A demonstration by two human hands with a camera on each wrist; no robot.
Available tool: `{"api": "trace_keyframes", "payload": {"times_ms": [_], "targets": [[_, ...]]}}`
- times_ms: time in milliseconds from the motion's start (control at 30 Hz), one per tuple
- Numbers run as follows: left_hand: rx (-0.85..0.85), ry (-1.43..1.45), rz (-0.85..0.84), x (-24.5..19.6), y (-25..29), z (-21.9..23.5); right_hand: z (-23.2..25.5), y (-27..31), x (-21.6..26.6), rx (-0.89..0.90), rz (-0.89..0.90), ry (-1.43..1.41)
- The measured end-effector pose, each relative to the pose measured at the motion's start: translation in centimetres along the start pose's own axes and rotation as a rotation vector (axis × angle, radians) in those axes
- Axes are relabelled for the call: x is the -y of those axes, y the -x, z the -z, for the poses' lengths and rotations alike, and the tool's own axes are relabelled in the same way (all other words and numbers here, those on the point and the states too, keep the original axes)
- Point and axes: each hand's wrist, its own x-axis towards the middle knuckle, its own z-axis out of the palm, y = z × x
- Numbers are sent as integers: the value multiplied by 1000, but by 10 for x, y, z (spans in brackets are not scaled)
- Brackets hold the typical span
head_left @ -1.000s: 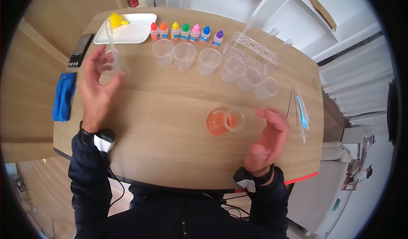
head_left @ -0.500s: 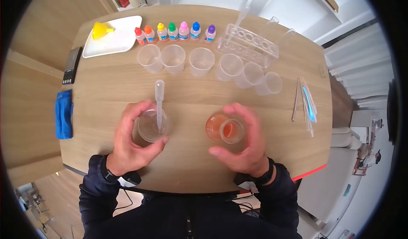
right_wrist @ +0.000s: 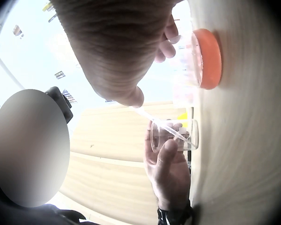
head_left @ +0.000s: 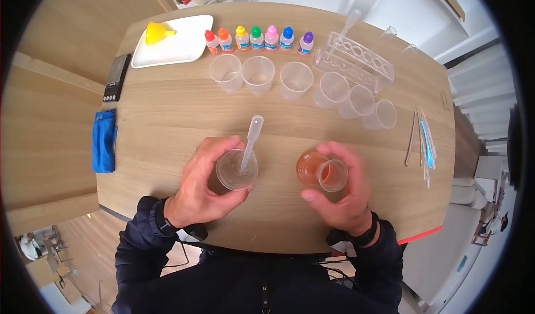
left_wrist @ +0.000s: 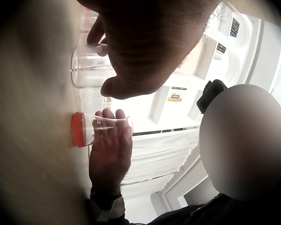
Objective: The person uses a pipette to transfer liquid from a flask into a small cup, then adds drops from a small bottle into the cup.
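My left hand [head_left: 203, 183] holds a clear beaker [head_left: 227, 174] by its sides, fingers behind and thumb in front. A plastic dropper pipette [head_left: 254, 129] leans in it, bulb up. The right wrist view shows the beaker [right_wrist: 154, 136] upright, its base close to the table. To its right stands a conical flask [head_left: 310, 168] with orange-red liquid. My right hand [head_left: 348, 194] curves round the flask's neck, thumb on the near side and fingers on the far side. In the left wrist view those fingers show behind the flask's glass [left_wrist: 89, 129].
Behind the hands stands a row of plastic cups [head_left: 296, 80], with coloured-cap dropper bottles [head_left: 256, 38] behind them. A test tube rack [head_left: 356, 63] is back right; stirring rods [head_left: 426, 144] lie right. At left are a white tray [head_left: 189, 40] with a yellow funnel [head_left: 157, 33], a scale [head_left: 116, 80] and a blue cloth [head_left: 104, 141].
My left hand has brought the beaker with the pipette from the back left to beside the flask. My right hand has moved in from the right and come round the flask.
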Motion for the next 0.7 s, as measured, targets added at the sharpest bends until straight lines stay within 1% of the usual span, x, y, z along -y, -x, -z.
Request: {"api": "trace_keyframes", "payload": {"times_ms": [133,367,467,700], "targets": [[50,-30,-35,2,1,2,2,-1,1,15,11,25],[48,-13,-24,2,-1,0,1,0,0,12,-6,-2],[50,-8,-16,1,-2,0,2,4,-5,45,-12,10],[49,-8,2,3,-1,0,1,2,-2,21,-12,23]]}}
